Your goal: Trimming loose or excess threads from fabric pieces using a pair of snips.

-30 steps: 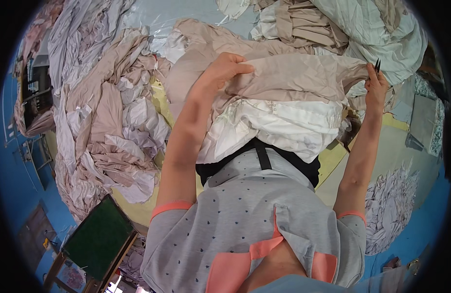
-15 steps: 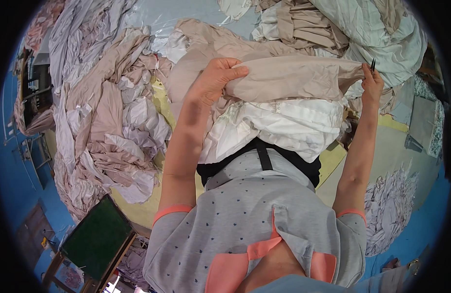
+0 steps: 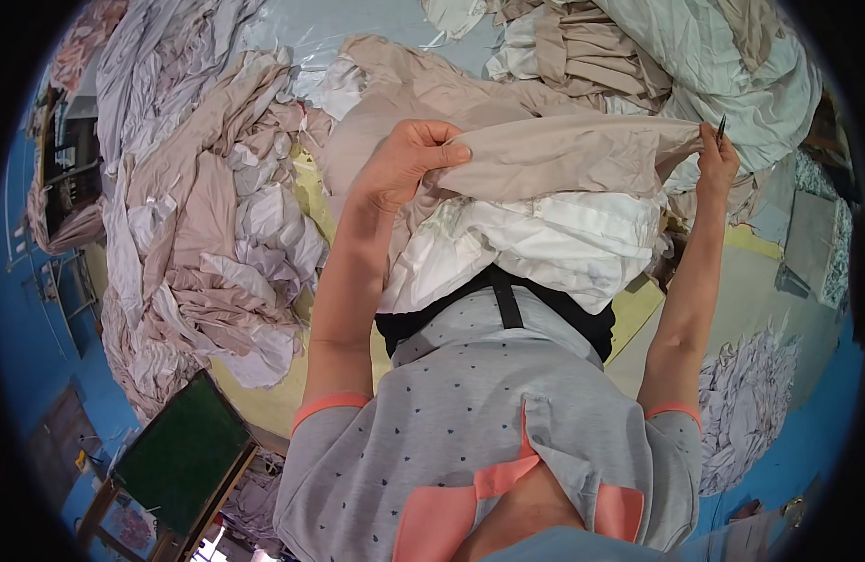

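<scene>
Left hand [image 3: 402, 167] and right hand [image 3: 719, 170] pinch creased beige cloth [image 3: 564, 155]; right also holds slim, dark, pointed tool [image 3: 721, 127].

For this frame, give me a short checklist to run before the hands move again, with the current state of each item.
1. Left hand has a grip on the beige fabric: ok, thumb and fingers pinch it.
2. Right hand has a grip: ok, it pinches the right end.
3. Upper edge drawn out between the hands: ok, it runs nearly straight.
4. Beige fabric free of wrinkles: not ok, creases show, mostly toward the right.
5. Dark pointed tool has its tips shut: cannot tell, too small; it points up from the right hand.
6. White fabric separate from the beige: cannot tell, folds hide any join.
</scene>
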{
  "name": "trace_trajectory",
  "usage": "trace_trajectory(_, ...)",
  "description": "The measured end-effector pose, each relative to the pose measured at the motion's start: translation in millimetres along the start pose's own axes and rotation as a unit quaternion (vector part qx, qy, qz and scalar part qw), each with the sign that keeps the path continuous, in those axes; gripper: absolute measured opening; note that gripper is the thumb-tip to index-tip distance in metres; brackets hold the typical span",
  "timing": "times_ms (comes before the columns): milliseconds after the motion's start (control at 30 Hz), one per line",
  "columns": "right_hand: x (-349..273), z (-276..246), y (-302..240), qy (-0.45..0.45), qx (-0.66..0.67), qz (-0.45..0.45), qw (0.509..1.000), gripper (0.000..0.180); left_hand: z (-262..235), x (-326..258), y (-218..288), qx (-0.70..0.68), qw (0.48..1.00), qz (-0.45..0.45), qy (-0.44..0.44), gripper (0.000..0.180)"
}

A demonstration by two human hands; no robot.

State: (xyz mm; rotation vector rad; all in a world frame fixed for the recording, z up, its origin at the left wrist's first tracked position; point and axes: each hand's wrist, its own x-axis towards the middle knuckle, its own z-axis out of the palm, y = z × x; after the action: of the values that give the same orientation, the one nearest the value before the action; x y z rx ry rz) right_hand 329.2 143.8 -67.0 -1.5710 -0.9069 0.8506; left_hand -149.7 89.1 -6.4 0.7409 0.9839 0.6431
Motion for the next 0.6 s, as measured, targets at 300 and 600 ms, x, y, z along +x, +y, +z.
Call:
trace_trajectory(300, -13.0, 11.7, -16.4, 0.003, 0.020, 0.022, 1.000, 0.013, 22.1, -3.2, 8.7, -0.010, 0.999, 0.014, 0.031, 0.013)
trace_trajectory(600, -145.4, 121.5, -106.0, -0.277, -0.019, -0.097, 0.956, 0.013, 38.1, -7.7, 16.1, 0.075, 0.995, 0.017, 0.068, 0.018)
